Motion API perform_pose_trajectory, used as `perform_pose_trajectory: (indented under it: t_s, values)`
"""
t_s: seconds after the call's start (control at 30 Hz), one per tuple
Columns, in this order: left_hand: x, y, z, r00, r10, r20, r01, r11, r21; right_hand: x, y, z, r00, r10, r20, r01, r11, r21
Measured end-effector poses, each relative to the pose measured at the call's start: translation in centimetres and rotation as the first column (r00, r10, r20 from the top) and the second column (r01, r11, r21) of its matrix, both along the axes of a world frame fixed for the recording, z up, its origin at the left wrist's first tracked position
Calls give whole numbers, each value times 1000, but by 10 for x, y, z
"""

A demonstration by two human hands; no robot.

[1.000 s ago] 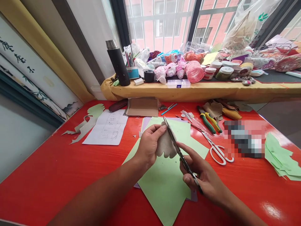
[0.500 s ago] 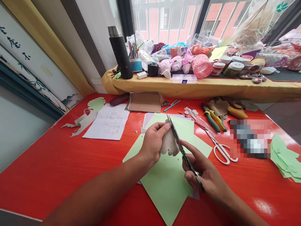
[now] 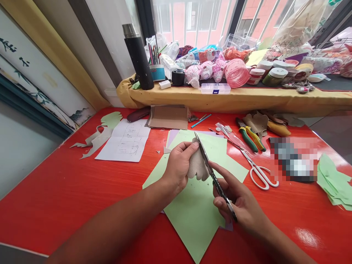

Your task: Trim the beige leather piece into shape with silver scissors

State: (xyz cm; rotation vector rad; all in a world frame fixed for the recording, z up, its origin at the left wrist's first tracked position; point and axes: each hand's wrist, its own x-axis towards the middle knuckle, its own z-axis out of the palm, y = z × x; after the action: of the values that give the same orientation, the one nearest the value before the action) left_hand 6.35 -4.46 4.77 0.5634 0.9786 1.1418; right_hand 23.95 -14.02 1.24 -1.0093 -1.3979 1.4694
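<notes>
Between thumb and fingers, my left hand (image 3: 178, 165) pinches a small beige leather piece (image 3: 197, 165) with a scalloped lower edge. My right hand (image 3: 231, 189) is closed around dark scissors (image 3: 217, 183), its index finger stretched along them. The scissor blades point up and away, lying against the right edge of the leather piece. Both hands are above a green paper sheet (image 3: 192, 212), which lies on the red table (image 3: 82, 194). Small beige scraps (image 3: 166, 150) rest near the sheet's upper left edge.
White-handled scissors (image 3: 260, 176), green-yellow pliers (image 3: 250, 137) and a pixelated object (image 3: 295, 161) lie to the right. Green paper pieces (image 3: 334, 183) are at the far right. A drawn pattern sheet (image 3: 123, 143) lies left. Behind stand a black flask (image 3: 139, 58) and jars (image 3: 275, 76).
The camera view has shifted slightly. Both hands keep nearly the same pose, with the leather piece and dark scissors still held.
</notes>
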Motion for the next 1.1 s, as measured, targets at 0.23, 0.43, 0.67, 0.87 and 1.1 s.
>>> perform_pose_trajectory:
  t_s: [0.23, 0.43, 0.67, 0.87, 1.1]
  values:
    - [1, 0, 1, 1000, 0, -20, -1, 1000, -17, -1, 1, -1, 1000, -11, 2, 11, 1000, -21]
    - [0, 1, -2, 999, -20, -37, 19, 1000, -10, -2, 0, 0, 999, -24, 26, 25, 999, -36]
    - [0, 0, -3, 999, -29, -44, 29, 1000, -7, -4, -1, 0, 996, -37, 84, 41, 998, -48]
    - [-1, 0, -3, 999, -24, -31, 24, 1000, -3, -8, -1, 0, 995, -45, 89, 50, 998, -45]
    - [-1, 1, 1, 999, -28, -29, 29, 999, 21, -5, 0, 7, 1000, 0, 7, 0, 997, -78]
